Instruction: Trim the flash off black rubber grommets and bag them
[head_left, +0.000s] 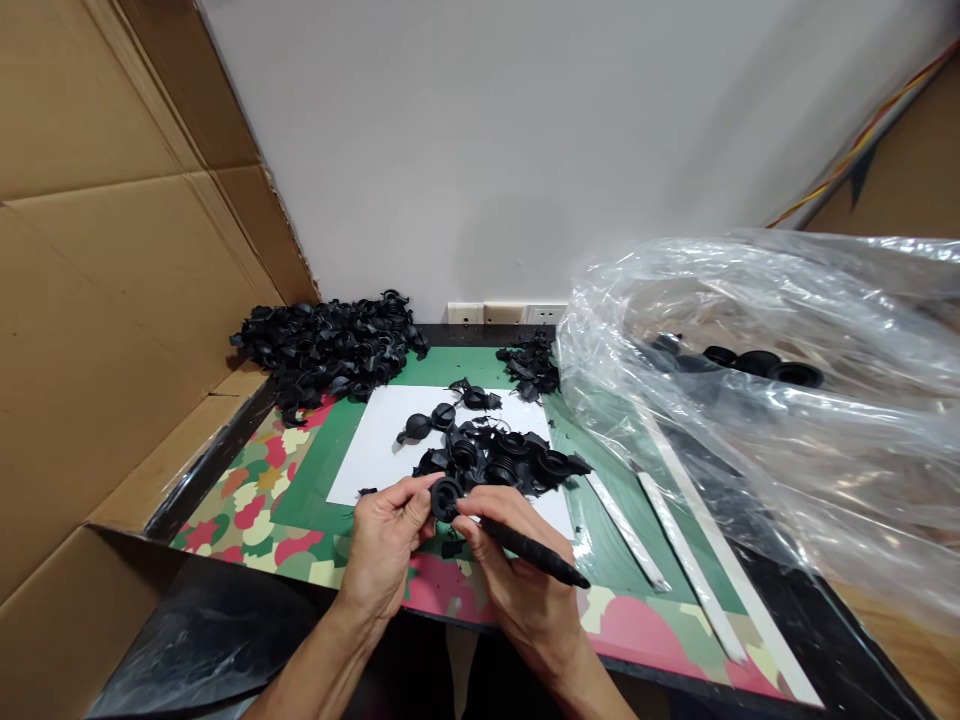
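Observation:
My left hand point(386, 545) pinches a round black rubber part point(445, 498) with a ringed opening, just above the front of the white sheet. In my right hand point(517, 570) is a black pen-shaped tool point(536, 556), its back end pointing right and toward me. The tool's tip is at the part's edge, hidden by my fingers. Right behind my hands lies a heap of similar black rubber parts point(502, 460) with ragged flaps. A few single parts point(418, 427) sit on the white sheet point(360, 455) left of that heap.
A large pile of black parts point(330, 345) fills the back left, beside a cardboard wall point(112, 260). Black scraps point(531, 362) lie at the back. Two white-wrapped sticks point(626, 530) rest on the green mat point(600, 440). A clear plastic bag point(750, 460) with round black parts stands right.

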